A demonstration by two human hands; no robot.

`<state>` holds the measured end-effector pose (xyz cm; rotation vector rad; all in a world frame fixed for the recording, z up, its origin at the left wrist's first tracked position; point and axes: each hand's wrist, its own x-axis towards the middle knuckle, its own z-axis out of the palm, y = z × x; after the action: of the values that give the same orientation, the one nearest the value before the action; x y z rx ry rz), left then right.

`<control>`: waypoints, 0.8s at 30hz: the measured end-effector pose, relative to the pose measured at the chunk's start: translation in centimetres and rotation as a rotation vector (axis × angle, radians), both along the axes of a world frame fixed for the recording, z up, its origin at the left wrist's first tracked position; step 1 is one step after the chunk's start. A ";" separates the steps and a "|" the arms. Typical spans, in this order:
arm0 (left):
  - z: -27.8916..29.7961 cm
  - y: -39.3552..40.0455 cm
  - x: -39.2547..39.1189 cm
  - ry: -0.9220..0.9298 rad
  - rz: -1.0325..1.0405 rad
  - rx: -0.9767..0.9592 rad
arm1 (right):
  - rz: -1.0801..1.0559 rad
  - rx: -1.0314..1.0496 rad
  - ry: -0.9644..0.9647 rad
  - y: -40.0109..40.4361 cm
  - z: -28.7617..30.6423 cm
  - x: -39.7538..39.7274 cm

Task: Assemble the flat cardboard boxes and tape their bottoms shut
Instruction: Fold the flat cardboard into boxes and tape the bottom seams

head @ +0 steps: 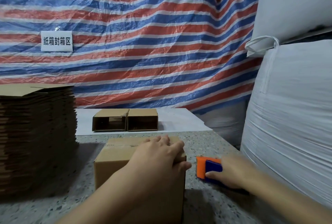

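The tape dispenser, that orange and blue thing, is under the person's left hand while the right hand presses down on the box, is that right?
Not quite: the hands are swapped. The head view shows the right hand on the tape dispenser, while the left hand presses down on the box.

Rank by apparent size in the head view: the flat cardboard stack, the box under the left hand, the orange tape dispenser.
1. Flat cardboard stack
2. Box, though nearness to the camera inflates it
3. Orange tape dispenser, clearly smallest
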<state>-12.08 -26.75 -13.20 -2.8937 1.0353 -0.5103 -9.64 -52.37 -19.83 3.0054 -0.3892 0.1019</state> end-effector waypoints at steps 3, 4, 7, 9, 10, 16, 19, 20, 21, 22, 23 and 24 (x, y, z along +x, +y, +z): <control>0.6 -0.1 0.1 0.007 -0.030 0.045 | -0.029 0.029 -0.071 0.2 -2.0 -0.6; 0.9 -0.2 0.1 0.016 -0.050 0.050 | -0.041 0.017 -0.064 0.5 -1.9 -0.8; 1.3 -0.1 0.2 -0.005 -0.098 0.070 | -0.028 -0.051 -0.165 2.0 0.3 -1.5; 1.4 0.1 0.2 -0.030 -0.109 0.090 | 0.136 0.183 -0.346 3.6 1.9 -2.0; 1.4 0.1 0.2 -0.041 -0.113 0.098 | 0.230 0.405 -0.394 4.7 2.6 -2.6; 1.1 0.0 0.1 -0.133 -0.120 0.132 | 0.365 1.201 -0.294 11.0 2.8 -5.8; 0.7 -0.1 -0.2 -0.103 -0.104 0.136 | 0.372 1.279 -0.279 12.0 1.9 -6.0; 0.7 -0.1 -0.2 -0.092 -0.096 0.136 | 0.370 1.282 -0.275 12.2 1.6 -6.0; 0.6 0.0 -0.3 -0.089 -0.090 0.131 | 0.370 1.282 -0.274 12.3 1.3 -6.1; 0.7 0.0 -0.3 -0.090 -0.085 0.128 | 0.376 1.281 -0.278 12.5 1.1 -6.1; 0.7 0.0 -0.3 -0.087 -0.078 0.130 | 0.382 1.275 -0.283 12.6 1.0 -6.2; 0.7 0.0 -0.4 -0.071 -0.069 0.135 | 0.385 1.261 -0.286 12.6 0.8 -6.2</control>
<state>-12.45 -26.74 -12.50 -2.7106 1.1163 -0.5206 -15.82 -39.77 -18.98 4.2908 0.2572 0.4815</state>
